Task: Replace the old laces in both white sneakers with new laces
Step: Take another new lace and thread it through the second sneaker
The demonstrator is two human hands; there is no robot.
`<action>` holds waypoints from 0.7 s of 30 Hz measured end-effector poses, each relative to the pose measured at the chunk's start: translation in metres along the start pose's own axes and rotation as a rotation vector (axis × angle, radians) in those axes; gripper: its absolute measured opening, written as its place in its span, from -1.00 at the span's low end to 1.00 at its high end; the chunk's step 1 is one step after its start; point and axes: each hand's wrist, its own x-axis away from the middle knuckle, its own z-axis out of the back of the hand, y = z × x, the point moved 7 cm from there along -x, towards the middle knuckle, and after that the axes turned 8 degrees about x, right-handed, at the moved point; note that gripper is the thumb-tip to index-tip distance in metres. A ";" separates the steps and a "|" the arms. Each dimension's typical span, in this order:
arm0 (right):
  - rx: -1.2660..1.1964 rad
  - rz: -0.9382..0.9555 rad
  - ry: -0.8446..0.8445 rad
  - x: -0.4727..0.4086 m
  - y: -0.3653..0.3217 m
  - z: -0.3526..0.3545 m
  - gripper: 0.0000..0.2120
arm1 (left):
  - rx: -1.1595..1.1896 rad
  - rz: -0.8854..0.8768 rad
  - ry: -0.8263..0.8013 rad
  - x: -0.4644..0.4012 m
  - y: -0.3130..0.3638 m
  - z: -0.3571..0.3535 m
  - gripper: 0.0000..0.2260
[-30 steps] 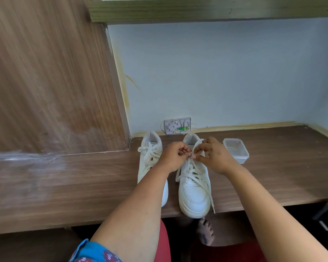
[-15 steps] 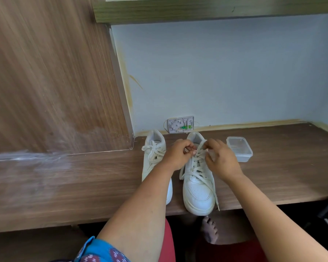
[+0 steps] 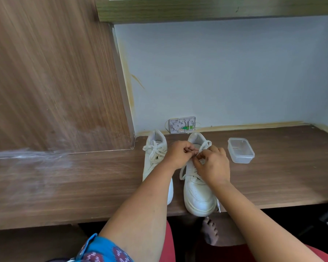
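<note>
Head view, centre of frame: pinching the lace atop the right-hand sneaker on the tabletop with left hand and right hand fingers, likely best easing the knot loose rather than yanking.

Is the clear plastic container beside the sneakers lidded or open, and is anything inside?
Open and apparently empty: the clear container shows no lid, and only the wooden desk shows through it.
</note>
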 end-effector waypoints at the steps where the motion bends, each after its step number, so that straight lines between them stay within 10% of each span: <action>1: 0.005 -0.004 -0.006 0.000 -0.001 0.000 -0.85 | 0.007 0.001 -0.004 0.000 0.000 0.001 -0.91; 9: 0.089 -0.068 -0.098 -0.001 0.000 0.004 -0.83 | 0.042 0.010 -0.006 0.002 0.000 0.000 -0.91; 21: 0.090 -0.088 -0.743 -0.003 0.046 0.023 -0.75 | 0.096 0.017 -0.018 0.008 0.000 0.001 -0.93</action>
